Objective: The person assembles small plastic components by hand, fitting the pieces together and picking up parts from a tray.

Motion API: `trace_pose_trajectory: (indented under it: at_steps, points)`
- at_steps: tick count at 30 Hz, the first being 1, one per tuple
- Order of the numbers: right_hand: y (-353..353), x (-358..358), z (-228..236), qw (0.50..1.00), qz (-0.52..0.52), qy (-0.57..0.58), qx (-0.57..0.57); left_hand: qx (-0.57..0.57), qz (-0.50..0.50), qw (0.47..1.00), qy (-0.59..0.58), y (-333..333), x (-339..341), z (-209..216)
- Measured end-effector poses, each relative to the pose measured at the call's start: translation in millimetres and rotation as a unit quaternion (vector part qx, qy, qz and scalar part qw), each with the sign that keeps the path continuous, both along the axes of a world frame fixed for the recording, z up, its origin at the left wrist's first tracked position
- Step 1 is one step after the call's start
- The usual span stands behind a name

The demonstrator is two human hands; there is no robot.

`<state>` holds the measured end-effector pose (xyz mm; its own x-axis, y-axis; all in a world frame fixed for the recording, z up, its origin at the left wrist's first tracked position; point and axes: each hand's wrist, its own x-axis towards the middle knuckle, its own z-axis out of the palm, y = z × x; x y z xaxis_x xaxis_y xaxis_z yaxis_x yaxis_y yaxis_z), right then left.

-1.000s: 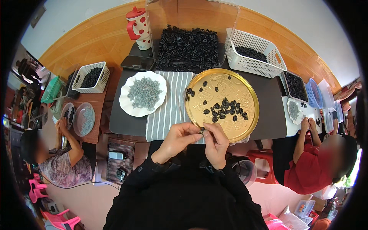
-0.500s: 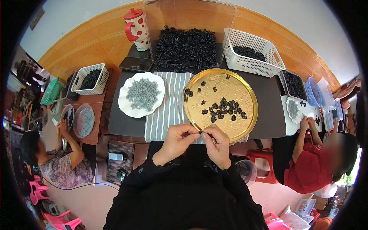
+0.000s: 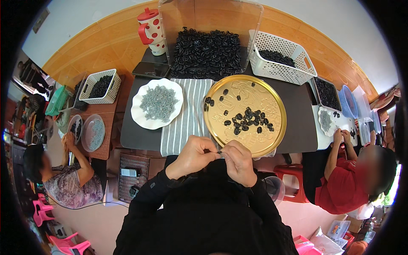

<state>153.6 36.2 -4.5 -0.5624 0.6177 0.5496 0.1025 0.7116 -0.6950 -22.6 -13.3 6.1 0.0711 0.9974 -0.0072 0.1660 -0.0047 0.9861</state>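
Observation:
My left hand [image 3: 194, 157] and my right hand [image 3: 239, 162] meet at the near edge of the table, each in a pinch. Between their fingertips is a small black plastic piece [image 3: 219, 152], mostly covered by the fingers. Just beyond my right hand lies a round gold tray [image 3: 221, 136] with many loose small black oval pieces [image 3: 246, 121] on it. Left of the tray, a white scalloped plate [image 3: 137, 111] holds a heap of small grey-blue parts [image 3: 159, 103]. A grey-and-white striped cloth [image 3: 187, 123] is spread between plate and tray.
A clear bin of black pieces [image 3: 207, 55] stands at the back, beside a white perforated basket [image 3: 278, 70]. A dotted tumbler [image 3: 152, 32] and a dark phone [image 3: 151, 70] are at the back left. People work at both sides, one in a red shirt [image 3: 342, 187].
My hands have shifted slightly left, still pinched together around the small black piece. My right fingers now curl further over it. The things on the table look the same.

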Motion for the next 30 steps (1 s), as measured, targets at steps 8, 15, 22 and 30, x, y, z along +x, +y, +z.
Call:
trace_pose_trajectory:
  at_steps: [8,15,22,30]
  points:
    - [-4,0,-9,0.989,-0.018,0.045,-0.142,0.027,0.05,0.998,-0.022,0,9,2]
    - [-17,-10,-18,0.916,-0.074,0.18,-0.35,-0.034,0.065,0.975,-0.209,-1,16,-21]
    - [-14,-11,-9,0.938,-0.083,0.197,-0.272,-0.066,0.052,0.968,-0.237,2,13,-23]
    - [-5,10,-20,0.952,-0.036,0.163,-0.258,-0.073,-0.037,0.975,-0.207,15,9,-10]
